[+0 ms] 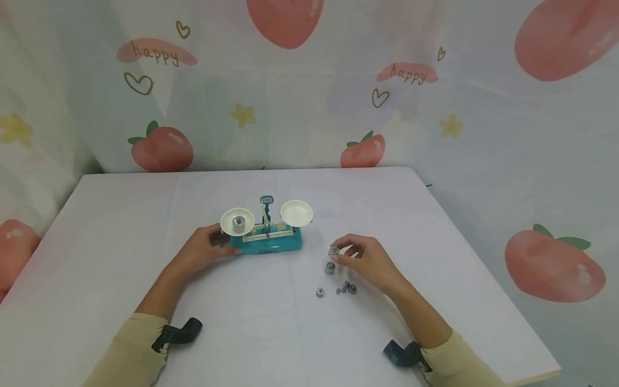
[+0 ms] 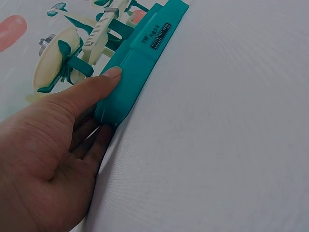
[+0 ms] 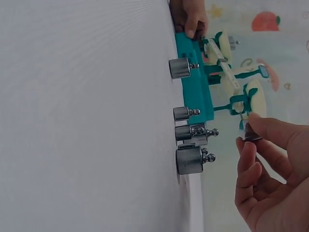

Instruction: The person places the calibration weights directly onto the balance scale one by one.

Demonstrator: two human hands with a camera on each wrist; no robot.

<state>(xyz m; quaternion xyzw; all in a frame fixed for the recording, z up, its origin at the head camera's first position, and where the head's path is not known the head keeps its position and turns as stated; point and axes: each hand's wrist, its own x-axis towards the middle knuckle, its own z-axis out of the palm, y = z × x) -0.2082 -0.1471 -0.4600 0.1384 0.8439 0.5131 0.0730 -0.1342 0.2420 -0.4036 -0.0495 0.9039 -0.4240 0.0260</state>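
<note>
Silvery metal weight point(image 1: 334, 250), right of frame centre: pinched between thumb and fingers of the right hand point(image 1: 369, 260). Right pan point(image 1: 296, 214): up and left of it, nearer this hand. Balance scale point(image 1: 271, 246): mid-frame, long axis left to right; left hand point(image 1: 199, 251) grips its left end.

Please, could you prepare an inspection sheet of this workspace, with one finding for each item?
Surface: white table, flat.
Job's things: teal balance; its left pan holds a metal weight, its right pan holds none; loose weights of several sizes stand on the table, right of the balance and nearer the person.
Clutter: nothing seen.
Grippers: left hand grips the balance's left end; right hand pinches another weight between its fingers and thumb.
Cables: nothing clearly seen.
Surroundings: backdrop printed with peaches, flowers, hearts and "happy".
</note>
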